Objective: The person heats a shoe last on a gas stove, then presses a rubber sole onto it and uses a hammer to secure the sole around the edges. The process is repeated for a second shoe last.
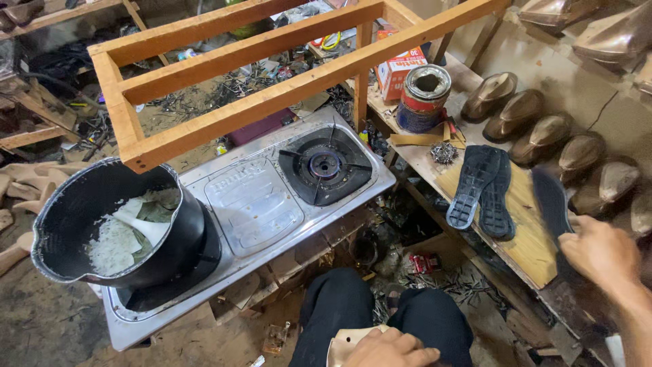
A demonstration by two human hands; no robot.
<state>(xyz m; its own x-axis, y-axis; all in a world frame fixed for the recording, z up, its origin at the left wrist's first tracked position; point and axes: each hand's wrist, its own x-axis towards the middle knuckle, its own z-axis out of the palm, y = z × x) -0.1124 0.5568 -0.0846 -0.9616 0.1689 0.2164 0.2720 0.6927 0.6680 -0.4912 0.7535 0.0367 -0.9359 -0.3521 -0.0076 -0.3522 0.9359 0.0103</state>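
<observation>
My right hand (601, 253) has its fingers closed around a black sole (551, 204), beside the sole pair (483, 190). My left hand (388, 348) lies flat on a tan piece (345, 343), gripping nothing.

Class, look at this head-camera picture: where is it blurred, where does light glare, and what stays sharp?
Head view: the right hand and the dark sole it grips are smeared by motion blur; soft glare lies on the steel stove top and on the shoe lasts; the black pot and wooden frame are sharp; the left hand is cut by the bottom edge.
</observation>
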